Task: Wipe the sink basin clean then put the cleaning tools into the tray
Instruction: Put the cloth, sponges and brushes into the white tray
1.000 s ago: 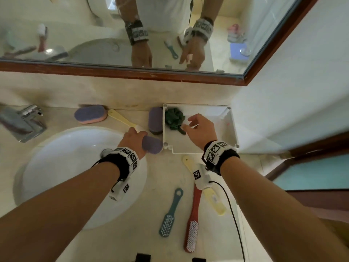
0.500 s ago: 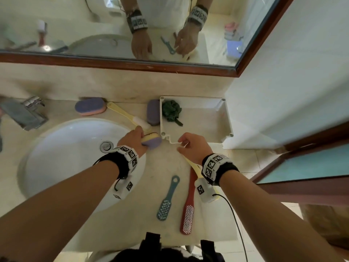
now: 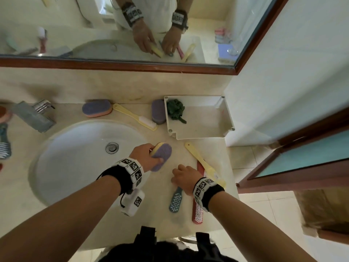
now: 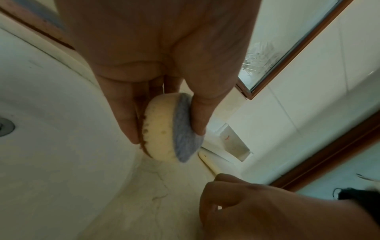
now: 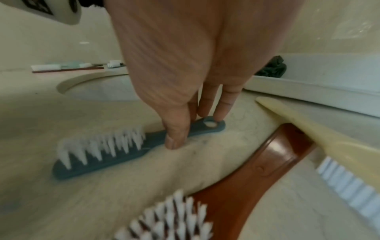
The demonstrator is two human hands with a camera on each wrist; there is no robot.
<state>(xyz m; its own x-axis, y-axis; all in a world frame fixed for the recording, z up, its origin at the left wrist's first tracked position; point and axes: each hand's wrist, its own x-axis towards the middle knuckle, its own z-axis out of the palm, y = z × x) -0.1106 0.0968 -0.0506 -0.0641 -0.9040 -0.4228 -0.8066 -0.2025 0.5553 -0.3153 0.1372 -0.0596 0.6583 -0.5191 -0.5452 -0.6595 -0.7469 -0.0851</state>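
Pale marbled stone forms the countertop point(image 3: 98, 220) around an oval white ceramic sink basin point(image 3: 75, 159). At the basin's right rim, the left hand point(image 3: 145, 156) holds an oval sponge with a cream foam body and purple scouring face point(image 4: 164, 129), thumb on the purple side and fingers on the far side. Just beside it, the right hand point(image 5: 185, 73) pinches the handle of a teal plastic brush with white bristles point(image 5: 115, 151), which lies flat on the stone. A red-handled brush point(image 5: 246, 178) and a cream-yellow brush point(image 5: 308, 134) lie alongside. Beyond them, the white rectangular plastic tray point(image 3: 204, 136) holds a dark green scouring ball point(image 3: 175, 109).
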